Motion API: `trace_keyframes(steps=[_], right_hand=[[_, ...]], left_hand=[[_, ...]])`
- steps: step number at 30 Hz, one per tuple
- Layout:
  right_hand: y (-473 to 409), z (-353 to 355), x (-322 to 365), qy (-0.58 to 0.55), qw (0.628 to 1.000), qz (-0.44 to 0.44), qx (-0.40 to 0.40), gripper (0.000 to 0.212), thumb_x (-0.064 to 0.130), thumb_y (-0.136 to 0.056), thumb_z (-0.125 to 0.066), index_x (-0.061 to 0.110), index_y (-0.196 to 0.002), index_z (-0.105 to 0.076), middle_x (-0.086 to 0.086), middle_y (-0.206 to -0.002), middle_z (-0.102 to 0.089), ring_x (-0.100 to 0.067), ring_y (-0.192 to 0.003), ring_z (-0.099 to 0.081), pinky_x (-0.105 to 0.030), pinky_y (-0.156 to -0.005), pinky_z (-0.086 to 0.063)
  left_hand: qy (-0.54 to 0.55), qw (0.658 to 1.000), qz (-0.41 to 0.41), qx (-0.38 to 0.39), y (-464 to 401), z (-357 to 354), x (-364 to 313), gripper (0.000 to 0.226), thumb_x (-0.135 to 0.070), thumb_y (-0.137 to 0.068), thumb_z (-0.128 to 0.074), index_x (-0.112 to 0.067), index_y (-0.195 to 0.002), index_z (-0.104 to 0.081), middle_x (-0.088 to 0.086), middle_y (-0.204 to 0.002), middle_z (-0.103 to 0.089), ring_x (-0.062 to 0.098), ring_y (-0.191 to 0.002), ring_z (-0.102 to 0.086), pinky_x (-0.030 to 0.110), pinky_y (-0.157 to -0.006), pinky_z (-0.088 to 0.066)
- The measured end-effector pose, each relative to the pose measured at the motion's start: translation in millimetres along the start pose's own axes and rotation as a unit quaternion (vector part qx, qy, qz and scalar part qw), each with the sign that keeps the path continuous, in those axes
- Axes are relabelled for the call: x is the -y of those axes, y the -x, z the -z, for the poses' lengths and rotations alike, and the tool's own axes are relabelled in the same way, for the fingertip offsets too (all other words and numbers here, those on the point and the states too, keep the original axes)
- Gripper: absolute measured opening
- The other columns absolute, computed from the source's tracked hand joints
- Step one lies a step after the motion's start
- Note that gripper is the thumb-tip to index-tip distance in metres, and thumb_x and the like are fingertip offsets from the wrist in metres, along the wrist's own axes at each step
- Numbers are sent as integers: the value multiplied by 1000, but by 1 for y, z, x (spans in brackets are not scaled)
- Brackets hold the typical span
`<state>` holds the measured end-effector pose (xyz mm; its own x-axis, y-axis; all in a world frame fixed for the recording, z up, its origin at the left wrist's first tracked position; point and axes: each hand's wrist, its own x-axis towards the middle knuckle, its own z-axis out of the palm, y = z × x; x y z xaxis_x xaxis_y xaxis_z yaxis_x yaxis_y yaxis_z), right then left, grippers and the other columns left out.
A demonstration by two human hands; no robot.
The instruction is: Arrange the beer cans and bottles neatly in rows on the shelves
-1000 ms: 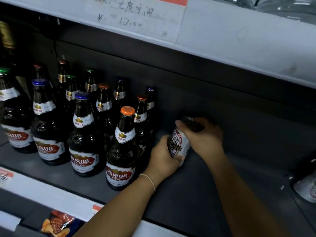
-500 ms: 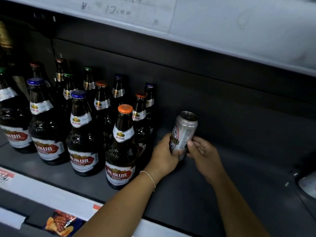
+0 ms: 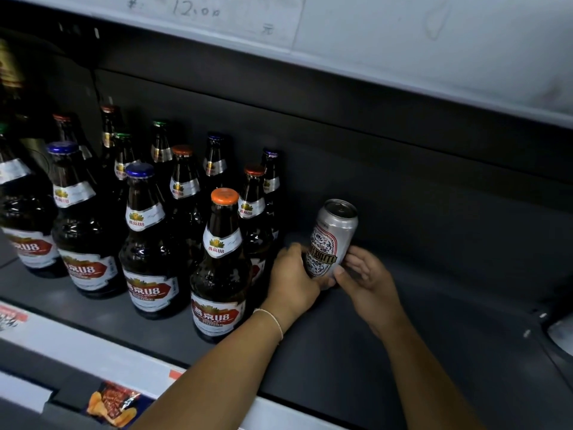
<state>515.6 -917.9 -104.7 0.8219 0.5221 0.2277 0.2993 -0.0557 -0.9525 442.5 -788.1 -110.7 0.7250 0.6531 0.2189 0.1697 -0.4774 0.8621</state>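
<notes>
Both hands were on that silver beer can (image 3: 333, 237) — left hand (image 3: 290, 279) wrapped round its lower half, right hand (image 3: 367, 274) pinching the base from the 3 o'clock side. It stood nearly upright on the dark shelf (image 3: 403, 336), just at 3 o'clock of the brown bottles (image 3: 221, 268). I'd say slide it back square against the bottle row, label forward — low grip, so it wouldn't tip.
</notes>
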Motion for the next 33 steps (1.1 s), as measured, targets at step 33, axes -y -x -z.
trace_keyframes(steps=[33], right_hand=[[-15, -10, -23, 65, 998, -11, 7, 50, -6, -92, -59, 0, -139, -42, -11, -128, -64, -9, -115, -63, -26, -103, -48]], left_hand=[[20, 999, -37, -14, -1, -6, 6, 42, -3, -78, -59, -15, -118, -63, 7, -107, -68, 20, -99, -63, 17, -84, -43]])
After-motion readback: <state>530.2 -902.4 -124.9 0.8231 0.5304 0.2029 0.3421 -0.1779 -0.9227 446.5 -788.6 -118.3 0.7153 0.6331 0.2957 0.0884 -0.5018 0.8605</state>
